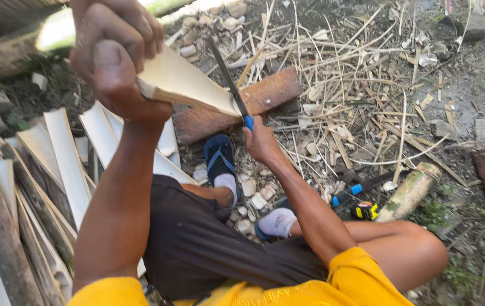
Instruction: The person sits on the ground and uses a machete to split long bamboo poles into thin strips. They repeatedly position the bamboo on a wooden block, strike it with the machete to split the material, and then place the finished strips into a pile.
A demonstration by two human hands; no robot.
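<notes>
The left hand (pixel 115 42) is clenched around the near end of a pale, split bamboo slat (pixel 188 85), holding it up close to the camera with its far end sloping down toward a reddish-brown log (pixel 237 107) on the ground. The right hand (pixel 260 141) is wrapped tight round the blue handle of a long dark-bladed knife (pixel 228 79), whose blade stands against the slat's far end. Below, between the person's knees, two feet in white socks and blue sandals (pixel 220 161) rest on rubble. More pale split bamboo strips (pixel 66 161) lie stacked at the left; dry stalks and shavings (pixel 361 96) litter the ground at the right, near a yellow tape measure (pixel 364 211).
</notes>
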